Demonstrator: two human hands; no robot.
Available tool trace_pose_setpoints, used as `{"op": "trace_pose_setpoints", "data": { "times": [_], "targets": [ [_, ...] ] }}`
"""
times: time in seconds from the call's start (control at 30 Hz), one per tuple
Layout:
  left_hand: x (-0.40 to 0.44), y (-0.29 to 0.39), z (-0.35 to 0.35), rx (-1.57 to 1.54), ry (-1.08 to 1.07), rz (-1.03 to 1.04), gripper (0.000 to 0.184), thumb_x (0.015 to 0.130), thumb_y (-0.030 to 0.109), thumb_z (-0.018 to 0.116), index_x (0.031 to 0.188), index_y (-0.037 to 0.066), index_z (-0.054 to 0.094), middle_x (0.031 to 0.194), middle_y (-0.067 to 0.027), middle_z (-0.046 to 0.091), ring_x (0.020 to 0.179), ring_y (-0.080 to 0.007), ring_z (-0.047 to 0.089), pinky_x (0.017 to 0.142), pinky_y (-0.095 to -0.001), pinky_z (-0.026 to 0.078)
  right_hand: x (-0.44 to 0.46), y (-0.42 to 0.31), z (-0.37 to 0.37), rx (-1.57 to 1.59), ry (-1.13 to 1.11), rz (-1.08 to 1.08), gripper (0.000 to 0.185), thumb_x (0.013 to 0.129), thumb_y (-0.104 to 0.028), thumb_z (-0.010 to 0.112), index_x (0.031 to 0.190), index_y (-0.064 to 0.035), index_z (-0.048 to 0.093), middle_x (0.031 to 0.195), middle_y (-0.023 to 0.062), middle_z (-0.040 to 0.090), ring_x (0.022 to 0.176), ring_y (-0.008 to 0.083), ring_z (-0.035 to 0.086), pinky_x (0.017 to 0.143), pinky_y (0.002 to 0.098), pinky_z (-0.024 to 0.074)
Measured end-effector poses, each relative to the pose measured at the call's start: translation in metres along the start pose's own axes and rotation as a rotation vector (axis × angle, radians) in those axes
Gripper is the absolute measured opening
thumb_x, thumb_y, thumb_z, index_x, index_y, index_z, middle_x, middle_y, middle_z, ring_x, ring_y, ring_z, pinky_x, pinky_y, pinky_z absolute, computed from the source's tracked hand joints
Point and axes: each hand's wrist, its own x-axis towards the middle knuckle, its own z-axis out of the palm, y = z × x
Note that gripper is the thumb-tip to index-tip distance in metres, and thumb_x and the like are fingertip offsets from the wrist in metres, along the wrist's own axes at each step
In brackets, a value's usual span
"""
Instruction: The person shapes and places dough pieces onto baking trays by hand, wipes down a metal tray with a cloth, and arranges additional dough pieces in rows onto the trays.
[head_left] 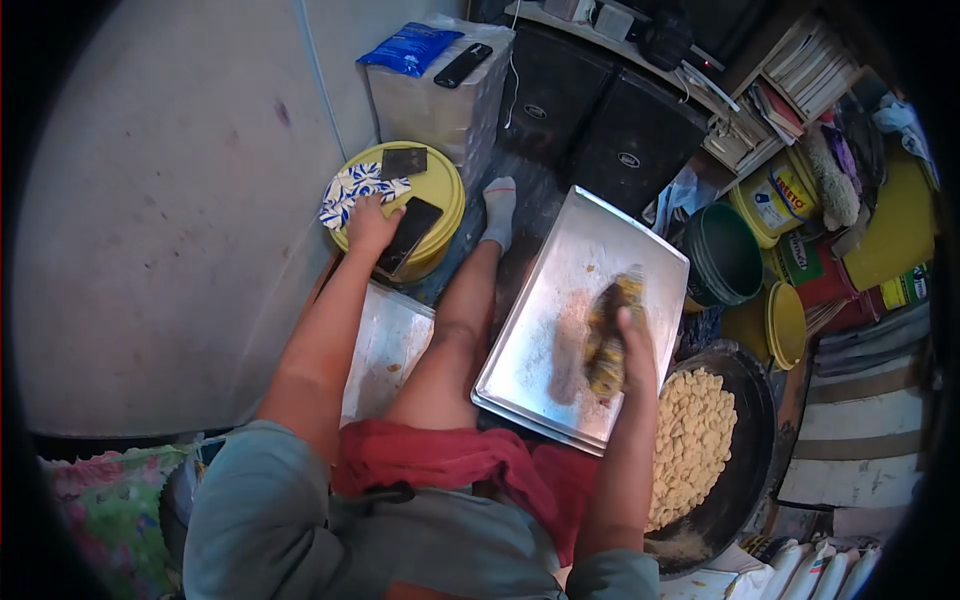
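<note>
Since the tray (525,340) sits right beside the pan (758,450) of pale bits (695,430), a careless swipe could flick crumbs in. Hands are apart: left hand (370,228) is at the bucket (438,185), can't tell if gripping; right hand (638,350) has a blurry patterned cloth (606,372) over the tray. Any left-side nudge might knock the phone (412,232) off, imo.

Tray (545,335) between lidded bucket (440,185) and pan (758,440), speakers (640,145) behind

Yellow-brown bundle (606,345) in right grip (638,350)
</note>
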Motion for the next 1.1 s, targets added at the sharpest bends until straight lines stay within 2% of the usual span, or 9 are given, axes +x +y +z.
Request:
{"op": "trace_pose_setpoints", "data": {
  "times": [0.3,0.47,0.57,0.67,0.8,0.9,0.93,1.0,1.1],
  "targets": [
    [0.098,0.008,0.047,0.208,-0.138,0.105,0.077,0.080,0.043,0.071,0.145,0.012,0.043,0.152,-0.0181,0.037,0.135,-0.0354,0.043,0.107,-0.0484,0.040,0.024,0.023,0.137,0.174,-0.297,0.218,0.077,0.089,-0.039,0.072,0.145,-0.0070,0.030,0.124,0.0164,0.052,0.109,0.0260,0.057,0.086,0.0384,0.0531],
    [0.127,0.005,0.051,0.385,-0.182,0.088,0.054,0.092,0.050,0.053,0.124,0.007,0.059,0.118,-0.0238,0.064,0.108,-0.0408,0.062,0.092,-0.0503,0.047,0.048,0.044,0.165,0.104,-0.276,0.290,0.084,0.088,-0.036,0.073,0.149,-0.0061,0.023,0.126,0.0176,0.053,0.112,0.0264,0.058,0.089,0.0386,0.0515],
    [0.141,-0.027,0.039,0.024,0.113,-0.042,0.050,0.099,0.047,0.043,0.099,0.001,0.066,0.096,-0.0250,0.067,0.096,-0.0417,0.064,0.082,-0.0513,0.048,0.086,0.054,0.201,0.222,-0.293,0.272,0.083,0.089,-0.034,0.072,0.148,-0.0041,0.023,0.131,0.0184,0.050,0.116,0.0264,0.054,0.094,0.0388,0.0490],
    [0.106,-0.025,-0.041,-0.199,0.385,-0.111,0.046,0.103,0.038,0.043,0.097,-0.001,0.066,0.093,-0.0242,0.067,0.092,-0.0410,0.063,0.081,-0.0497,0.048,0.107,0.024,0.251,0.580,-0.438,0.058,0.098,0.084,-0.034,0.076,0.153,-0.0027,0.013,0.148,0.0223,0.034,0.136,0.0313,0.038,0.110,0.0406,0.0342],
    [0.002,0.012,-0.118,-0.095,0.231,0.441,0.025,0.094,0.017,0.054,0.110,0.001,0.065,0.107,-0.0200,0.067,0.099,-0.0382,0.063,0.086,-0.0433,0.049,0.072,-0.020,0.253,-0.556,-0.139,-0.743,0.109,0.075,-0.023,0.079,0.156,-0.0049,0.008,0.154,0.0258,0.030,0.147,0.0357,0.025,0.120,0.0466,0.0140],
    [-0.074,0.058,-0.132,-0.029,-0.135,0.858,0.036,0.083,0.009,0.057,0.118,0.008,0.065,0.120,-0.0111,0.064,0.120,-0.0295,0.056,0.105,-0.0475,0.035,0.036,-0.041,0.211,-0.797,-0.371,-0.909,0.103,0.074,-0.016,0.077,0.156,-0.0072,0.014,0.152,0.0222,0.035,0.143,0.0359,0.031,0.119,0.0536,0.0167],
    [-0.100,0.068,-0.128,0.074,-0.178,0.916,0.040,0.079,0.006,0.058,0.119,0.011,0.065,0.127,-0.0077,0.062,0.128,-0.0262,0.051,0.112,-0.0524,0.025,0.023,-0.042,0.192,-0.781,-0.465,-0.854,0.087,0.073,-0.014,0.075,0.150,-0.0092,0.035,0.139,0.0183,0.052,0.131,0.0344,0.048,0.113,0.0516,0.0329],
    [-0.133,0.083,-0.113,0.053,-0.228,1.081,0.037,0.077,0.009,0.061,0.114,0.012,0.066,0.124,-0.0046,0.060,0.126,-0.0262,0.052,0.110,-0.0548,0.029,-0.008,-0.046,0.151,-0.916,-0.691,-0.480,0.069,0.073,-0.010,0.073,0.138,-0.0107,0.053,0.120,0.0162,0.065,0.112,0.0343,0.062,0.098,0.0449,0.0486],
    [-0.168,0.112,-0.101,-0.171,-0.336,1.165,0.033,0.081,0.022,0.067,0.113,0.011,0.066,0.124,-0.0057,0.059,0.123,-0.0282,0.053,0.108,-0.0534,0.033,-0.060,-0.029,0.099,-0.914,-0.569,-0.626,0.058,0.077,-0.009,0.067,0.134,-0.0133,0.056,0.117,0.0132,0.067,0.100,0.0317,0.068,0.084,0.0416,0.0553]
  ]
}}
